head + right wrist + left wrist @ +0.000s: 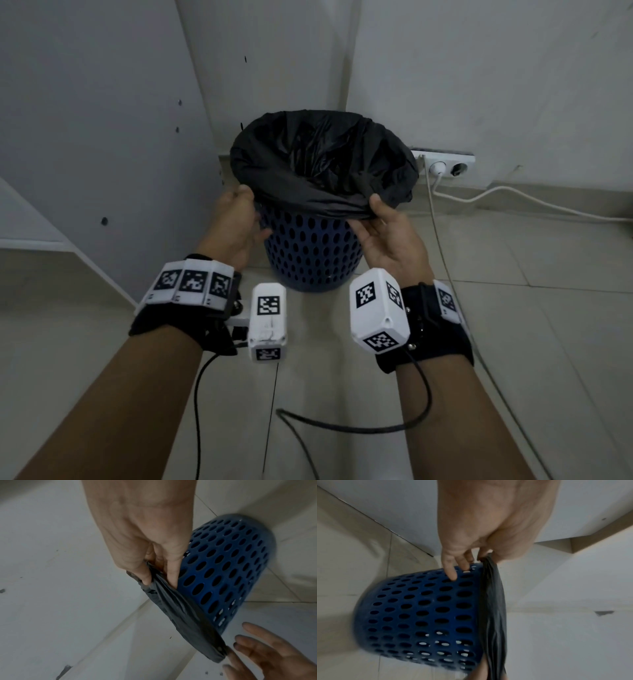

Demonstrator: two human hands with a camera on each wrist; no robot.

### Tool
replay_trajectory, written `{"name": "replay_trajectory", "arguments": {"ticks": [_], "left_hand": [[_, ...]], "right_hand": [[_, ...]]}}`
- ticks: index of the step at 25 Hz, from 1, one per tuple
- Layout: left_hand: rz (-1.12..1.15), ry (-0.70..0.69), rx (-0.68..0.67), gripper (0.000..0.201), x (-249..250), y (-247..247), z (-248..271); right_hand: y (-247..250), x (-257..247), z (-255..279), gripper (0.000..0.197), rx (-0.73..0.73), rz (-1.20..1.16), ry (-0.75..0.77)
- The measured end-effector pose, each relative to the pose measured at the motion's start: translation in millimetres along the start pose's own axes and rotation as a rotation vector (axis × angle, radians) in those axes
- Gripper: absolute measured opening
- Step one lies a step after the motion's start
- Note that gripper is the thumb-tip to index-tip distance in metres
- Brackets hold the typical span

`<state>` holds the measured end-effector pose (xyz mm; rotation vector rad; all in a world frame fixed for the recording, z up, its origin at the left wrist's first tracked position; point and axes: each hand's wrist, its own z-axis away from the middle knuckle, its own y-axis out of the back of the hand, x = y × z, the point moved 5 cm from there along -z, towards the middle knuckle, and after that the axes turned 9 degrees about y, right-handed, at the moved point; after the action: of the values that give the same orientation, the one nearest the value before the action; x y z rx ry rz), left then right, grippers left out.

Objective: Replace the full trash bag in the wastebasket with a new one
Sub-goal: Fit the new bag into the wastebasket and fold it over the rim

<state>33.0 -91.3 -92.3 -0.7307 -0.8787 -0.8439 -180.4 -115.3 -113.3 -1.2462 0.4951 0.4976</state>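
Observation:
A blue perforated wastebasket (313,253) stands on the tiled floor in a corner. A black trash bag (322,161) lines it, with its edge folded over the rim. My left hand (253,205) pinches the bag's edge at the near left of the rim. In the left wrist view the thumb and a finger hold the bag (493,601), while the other fingers (452,573) lie stretched against the basket (419,615). My right hand (371,209) pinches the edge at the near right. The right wrist view shows its fingers (147,578) gripping gathered bag (180,608) beside the basket (223,563).
A white socket strip (445,164) sits on the wall just right of the basket, and a white cable (513,202) runs from it along the floor. A white cabinet panel (85,137) stands close on the left. Black wrist cables (342,426) trail over the floor near me.

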Motion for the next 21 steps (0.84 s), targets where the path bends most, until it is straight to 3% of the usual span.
{"name": "replay_trajectory", "arguments": {"ticks": [3,6,10,12,18,21], "left_hand": [[0.022,-0.036,0.077,0.022,-5,-9,11],[0.103,-0.04,0.079,0.039,-9,-21,22],[0.103,-0.025,0.143,0.021,-8,-25,22],[0.105,-0.008,0.153,0.03,-10,-25,18],[0.102,0.109,-0.027,0.035,-11,-30,14],[0.081,0.092,0.015,0.034,-10,-29,10]], "right_hand": [[-2,15,-3,0.029,-0.015,-0.027,0.008],[0,25,-3,0.036,-0.005,-0.064,0.036],[-2,29,1,0.033,-0.026,-0.082,0.035],[-6,35,9,0.025,-0.07,-0.054,-0.007],[-8,37,20,0.011,-0.129,0.167,-0.004],[-12,41,25,0.013,-0.164,0.311,-0.009]]}}
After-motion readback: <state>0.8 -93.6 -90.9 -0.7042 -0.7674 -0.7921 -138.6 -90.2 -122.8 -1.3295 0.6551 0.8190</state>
